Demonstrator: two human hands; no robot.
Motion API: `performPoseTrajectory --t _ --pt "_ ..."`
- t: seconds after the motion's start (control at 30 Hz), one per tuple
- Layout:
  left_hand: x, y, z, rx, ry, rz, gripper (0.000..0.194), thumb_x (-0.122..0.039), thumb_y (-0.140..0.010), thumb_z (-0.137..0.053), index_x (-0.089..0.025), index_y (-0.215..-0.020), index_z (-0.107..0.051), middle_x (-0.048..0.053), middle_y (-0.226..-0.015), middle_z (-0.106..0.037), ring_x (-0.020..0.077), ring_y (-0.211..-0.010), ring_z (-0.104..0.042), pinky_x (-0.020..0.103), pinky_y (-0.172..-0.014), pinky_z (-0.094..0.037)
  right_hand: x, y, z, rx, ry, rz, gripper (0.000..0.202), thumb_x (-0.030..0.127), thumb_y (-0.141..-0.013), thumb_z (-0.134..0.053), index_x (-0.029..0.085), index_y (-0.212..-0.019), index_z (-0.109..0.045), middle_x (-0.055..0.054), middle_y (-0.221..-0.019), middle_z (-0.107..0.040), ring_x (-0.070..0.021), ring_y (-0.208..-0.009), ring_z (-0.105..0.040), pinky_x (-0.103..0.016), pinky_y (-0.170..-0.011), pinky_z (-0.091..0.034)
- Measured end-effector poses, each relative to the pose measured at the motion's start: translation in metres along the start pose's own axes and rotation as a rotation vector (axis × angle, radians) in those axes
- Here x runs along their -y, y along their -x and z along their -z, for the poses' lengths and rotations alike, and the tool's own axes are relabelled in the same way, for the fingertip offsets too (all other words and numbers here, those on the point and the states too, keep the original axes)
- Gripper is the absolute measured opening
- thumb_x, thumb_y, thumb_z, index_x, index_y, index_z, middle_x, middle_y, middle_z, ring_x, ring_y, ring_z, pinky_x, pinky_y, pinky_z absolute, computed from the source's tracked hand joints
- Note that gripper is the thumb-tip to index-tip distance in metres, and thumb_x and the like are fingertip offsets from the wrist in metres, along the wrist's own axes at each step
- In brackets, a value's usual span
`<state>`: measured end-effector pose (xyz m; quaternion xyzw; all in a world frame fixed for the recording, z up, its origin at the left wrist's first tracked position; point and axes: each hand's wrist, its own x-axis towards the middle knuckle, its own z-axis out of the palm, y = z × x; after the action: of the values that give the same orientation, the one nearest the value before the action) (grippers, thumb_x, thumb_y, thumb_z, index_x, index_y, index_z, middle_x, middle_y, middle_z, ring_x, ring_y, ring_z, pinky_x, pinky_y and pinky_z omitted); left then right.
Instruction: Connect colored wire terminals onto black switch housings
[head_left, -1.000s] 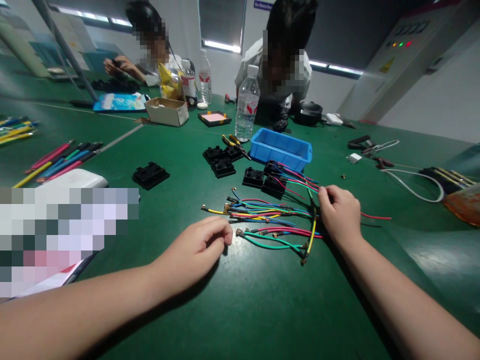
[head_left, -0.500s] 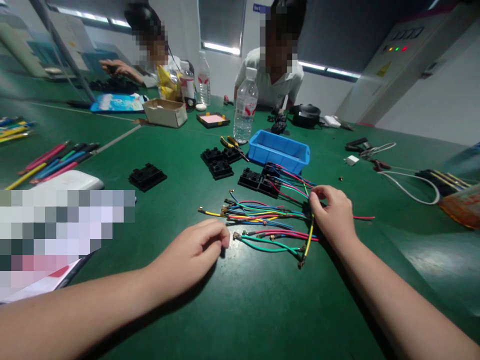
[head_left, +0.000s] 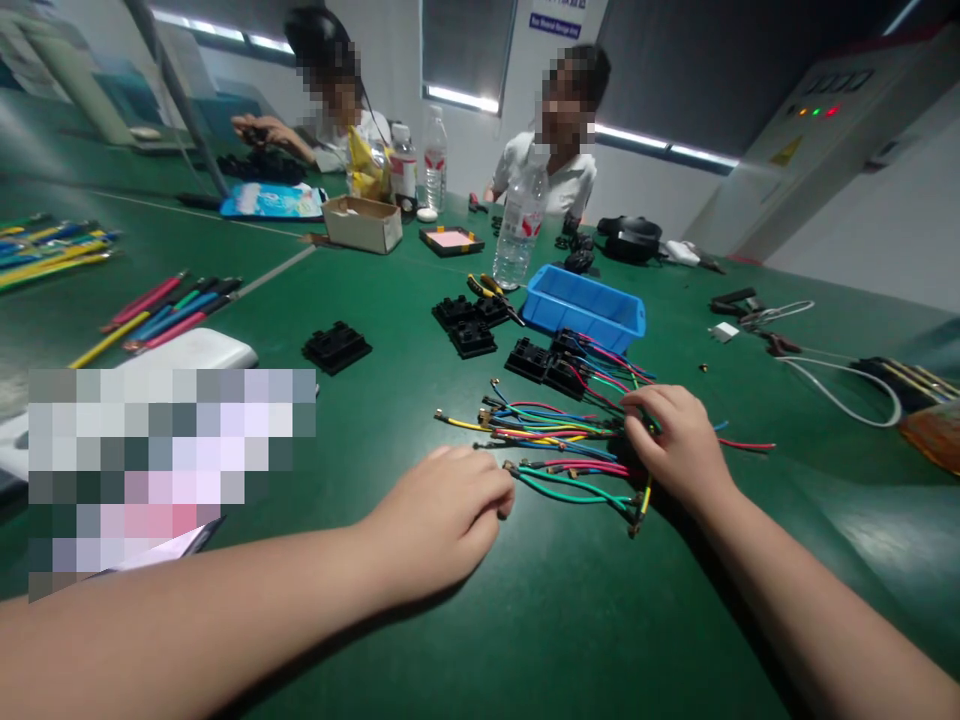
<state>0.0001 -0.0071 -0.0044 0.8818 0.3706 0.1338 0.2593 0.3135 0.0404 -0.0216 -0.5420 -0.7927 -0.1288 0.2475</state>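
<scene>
My left hand [head_left: 450, 510] rests on the green table with its fingers curled, beside the left ends of some green wires [head_left: 574, 494]. Nothing shows sticking out of its grip. Over the right end of a spread of short coloured wires [head_left: 540, 428] with brass terminals, my right hand [head_left: 679, 440] is closed, thumb and fingers bent down. Whatever its fingertips pinch is hidden. A yellow wire [head_left: 645, 500] lies just below that hand. Beyond it, red, blue and green wires run from black terminal blocks [head_left: 529, 358].
Behind the blocks stand a blue bin [head_left: 585, 305], pliers [head_left: 491, 288] and a water bottle [head_left: 517, 235]. More black blocks [head_left: 472, 338] and a single one [head_left: 336, 347] lie left. Bundled wires [head_left: 161, 315] and a white case [head_left: 202, 355] are further left. Two people sit opposite.
The view has shifted, so the table's things appear further right. My right hand has come lower over the wires and covers more of the yellow one. My left hand is nearer the green wires.
</scene>
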Motion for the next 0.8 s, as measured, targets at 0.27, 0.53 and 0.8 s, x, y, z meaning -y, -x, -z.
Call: performPoseTrajectory --t 0.27,0.53,0.8 --pt "0.000 0.000 0.001 0.015 -0.057 -0.021 0.016 -0.015 -0.087 -0.045 -0.020 -0.089 -0.060 0.003 -0.093 -0.064 0.0222 -0.090 -0.056 0.038 -0.078 -0.041 0.026 -0.029 -0.006 0.149 0.003 0.126 0.017 0.025 -0.088 -0.054 0.019 -0.100 -0.064 -0.010 -0.103 -0.069 -0.0257 -0.098 -0.062 -0.041 -0.087 -0.047" --pt "0.000 0.001 0.000 0.016 -0.084 -0.025 0.016 -0.016 -0.088 -0.044 -0.020 -0.090 -0.060 0.003 -0.095 -0.064 0.0219 -0.090 -0.056 0.038 -0.078 -0.040 0.035 -0.096 -0.028 0.250 0.093 0.126 0.044 0.033 -0.091 -0.054 0.016 -0.131 -0.056 -0.015 -0.135 -0.061 -0.0312 -0.127 -0.052 -0.046 -0.102 -0.039" --pt "-0.001 0.000 0.000 0.020 -0.100 -0.035 0.016 -0.015 -0.087 -0.045 -0.020 -0.091 -0.059 0.004 -0.095 -0.064 0.0216 -0.089 -0.055 0.037 -0.077 -0.040 0.036 -0.121 -0.044 0.322 0.123 0.039 0.037 0.043 -0.091 -0.053 0.018 -0.114 -0.067 -0.014 -0.117 -0.071 -0.0305 -0.110 -0.061 -0.044 -0.092 -0.041"
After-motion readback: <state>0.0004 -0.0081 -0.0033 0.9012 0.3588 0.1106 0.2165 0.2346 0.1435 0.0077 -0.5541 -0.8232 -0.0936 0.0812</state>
